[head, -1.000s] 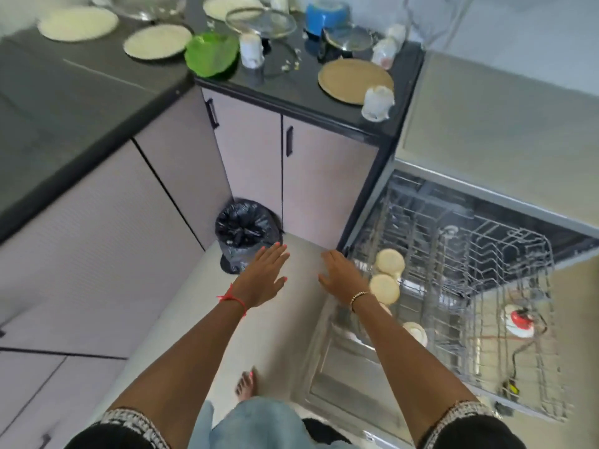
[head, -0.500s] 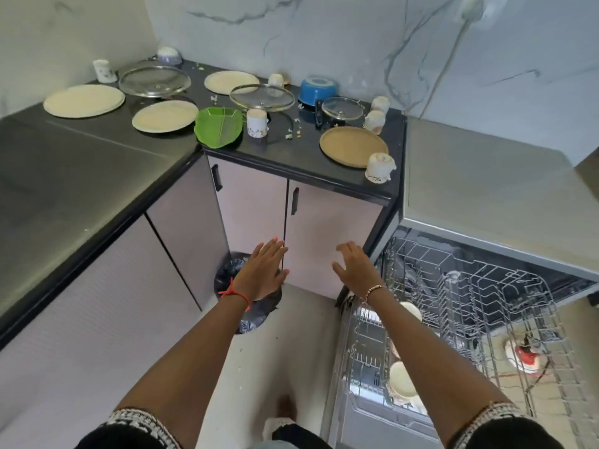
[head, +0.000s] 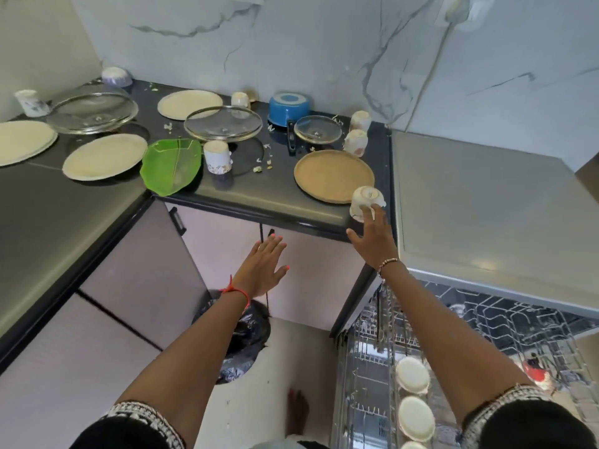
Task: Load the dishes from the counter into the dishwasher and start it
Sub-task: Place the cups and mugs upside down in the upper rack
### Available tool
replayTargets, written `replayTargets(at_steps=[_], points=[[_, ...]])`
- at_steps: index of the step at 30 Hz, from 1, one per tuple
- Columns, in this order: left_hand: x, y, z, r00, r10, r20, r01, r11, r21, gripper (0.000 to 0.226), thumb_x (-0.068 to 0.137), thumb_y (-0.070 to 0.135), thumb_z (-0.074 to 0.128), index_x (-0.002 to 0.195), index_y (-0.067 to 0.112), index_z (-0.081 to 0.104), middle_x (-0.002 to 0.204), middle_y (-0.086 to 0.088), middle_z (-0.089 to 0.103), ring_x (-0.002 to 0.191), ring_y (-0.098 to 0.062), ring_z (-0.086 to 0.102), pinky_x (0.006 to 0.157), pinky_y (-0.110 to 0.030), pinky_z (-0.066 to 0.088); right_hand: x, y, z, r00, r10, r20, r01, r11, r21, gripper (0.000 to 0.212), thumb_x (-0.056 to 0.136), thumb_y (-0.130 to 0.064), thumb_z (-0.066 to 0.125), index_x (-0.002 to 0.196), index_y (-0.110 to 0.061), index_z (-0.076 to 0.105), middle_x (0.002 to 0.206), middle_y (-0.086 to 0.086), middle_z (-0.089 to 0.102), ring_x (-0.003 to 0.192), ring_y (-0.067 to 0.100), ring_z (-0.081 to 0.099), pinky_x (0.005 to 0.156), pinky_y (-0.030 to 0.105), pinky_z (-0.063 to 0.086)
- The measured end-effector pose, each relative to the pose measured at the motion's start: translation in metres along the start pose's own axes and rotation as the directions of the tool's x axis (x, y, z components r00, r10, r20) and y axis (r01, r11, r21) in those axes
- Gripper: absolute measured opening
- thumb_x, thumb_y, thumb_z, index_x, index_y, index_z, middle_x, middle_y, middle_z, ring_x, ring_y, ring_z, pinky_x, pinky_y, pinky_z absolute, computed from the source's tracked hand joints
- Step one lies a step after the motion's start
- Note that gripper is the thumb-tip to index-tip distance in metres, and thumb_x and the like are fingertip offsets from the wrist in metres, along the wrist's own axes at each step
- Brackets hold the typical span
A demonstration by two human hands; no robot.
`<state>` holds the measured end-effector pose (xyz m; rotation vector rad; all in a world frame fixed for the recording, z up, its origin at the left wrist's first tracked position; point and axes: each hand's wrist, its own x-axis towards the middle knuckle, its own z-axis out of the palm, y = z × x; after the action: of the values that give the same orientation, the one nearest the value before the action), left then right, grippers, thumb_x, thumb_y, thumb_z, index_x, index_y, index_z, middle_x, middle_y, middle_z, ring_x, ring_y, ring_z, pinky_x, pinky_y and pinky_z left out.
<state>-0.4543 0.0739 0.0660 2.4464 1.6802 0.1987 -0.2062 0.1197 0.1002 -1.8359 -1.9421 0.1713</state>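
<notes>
The dark counter (head: pixel 246 196) carries cream plates (head: pixel 104 156), a brown plate (head: pixel 334 175), a green leaf-shaped dish (head: pixel 171 165), glass lids (head: pixel 223 124), a blue pot (head: pixel 287 108) and several white cups (head: pixel 217 157). My right hand (head: pixel 372 236) reaches up with spread fingers, its fingertips touching an overturned white cup (head: pixel 365 199) at the counter's front right corner. My left hand (head: pixel 264 264) hovers flat and empty in front of the cabinet doors. Below right, the dishwasher's pulled-out rack (head: pixel 372 377) holds small cream plates (head: pixel 411 374).
A bin lined with a black bag (head: pixel 241 338) stands on the floor under my left arm. The grey dishwasher top (head: pixel 486 202) adjoins the counter on the right. A cable (head: pixel 428 72) runs up the marble wall. My bare foot (head: pixel 296 413) is near the rack.
My view has risen from the dishwasher rack to the counter. My right hand moved up and right to the overturned cup; my left hand rose slightly, still empty.
</notes>
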Motion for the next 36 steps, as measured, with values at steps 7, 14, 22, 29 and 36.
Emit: replayTargets(at_steps=[7, 14, 22, 29, 36], points=[[0.092, 0.002, 0.002, 1.0, -0.006, 0.026, 0.006, 1.0, 0.011, 0.06, 0.1, 0.037, 0.032, 0.148, 0.009, 0.01, 0.157, -0.006, 0.001, 0.145, -0.019, -0.004, 0.117, -0.035, -0.002, 0.071, 0.037, 0.007, 0.999, -0.025, 0.035, 0.026, 0.999, -0.029, 0.068, 0.077, -0.031, 0.07, 0.135, -0.01, 0.04, 0.138, 0.019, 0.036, 0.123, 0.037, 0.04, 0.1, 0.048, 0.041], [0.118, -0.002, 0.02, 1.0, 0.005, -0.008, -0.005, 1.0, 0.017, 0.079, 0.084, 0.055, 0.006, 0.148, 0.009, 0.016, 0.157, -0.007, 0.01, 0.145, -0.021, 0.002, 0.115, -0.037, -0.004, 0.087, 0.049, 0.018, 0.996, -0.03, 0.08, 0.032, 0.999, -0.023, 0.071, 0.076, -0.03, 0.071, 0.137, -0.016, 0.036, 0.131, 0.015, 0.039, 0.109, 0.033, 0.049, 0.083, 0.038, 0.054], [0.111, 0.005, 0.016, 0.999, -0.029, 0.039, 0.027, 0.999, 0.043, 0.066, 0.099, 0.044, 0.027, 0.148, 0.008, 0.002, 0.157, -0.008, -0.004, 0.145, -0.021, -0.008, 0.115, -0.037, -0.009, 0.081, 0.043, 0.015, 0.995, 0.019, 0.098, -0.025, 0.998, 0.057, 0.074, 0.073, -0.025, 0.074, 0.136, -0.018, 0.035, 0.126, 0.015, 0.039, 0.108, 0.032, 0.051, 0.083, 0.035, 0.054], [0.045, 0.02, 0.011, 0.997, -0.004, 0.082, 0.001, 0.999, 0.038, 0.07, 0.098, 0.043, 0.032, 0.148, 0.007, -0.002, 0.157, -0.008, -0.007, 0.145, -0.02, -0.008, 0.116, -0.033, -0.007, 0.025, 0.023, 0.003, 0.995, 0.04, 0.087, -0.045, 0.997, 0.06, 0.072, 0.068, -0.019, 0.077, 0.129, -0.012, 0.041, 0.119, 0.017, 0.04, 0.098, 0.038, 0.055, 0.084, 0.042, 0.052], [-0.06, 0.036, 0.031, 0.992, -0.019, 0.126, 0.014, 0.999, 0.042, 0.102, 0.065, 0.069, -0.004, 0.149, 0.011, 0.0, 0.157, -0.004, -0.007, 0.145, -0.019, -0.01, 0.113, -0.034, -0.012, -0.096, -0.005, 0.0, 0.987, 0.066, 0.144, -0.075, 0.995, 0.06, 0.067, 0.07, -0.019, 0.077, 0.128, -0.011, 0.043, 0.123, 0.017, 0.04, 0.103, 0.036, 0.054, 0.084, 0.039, 0.05]])
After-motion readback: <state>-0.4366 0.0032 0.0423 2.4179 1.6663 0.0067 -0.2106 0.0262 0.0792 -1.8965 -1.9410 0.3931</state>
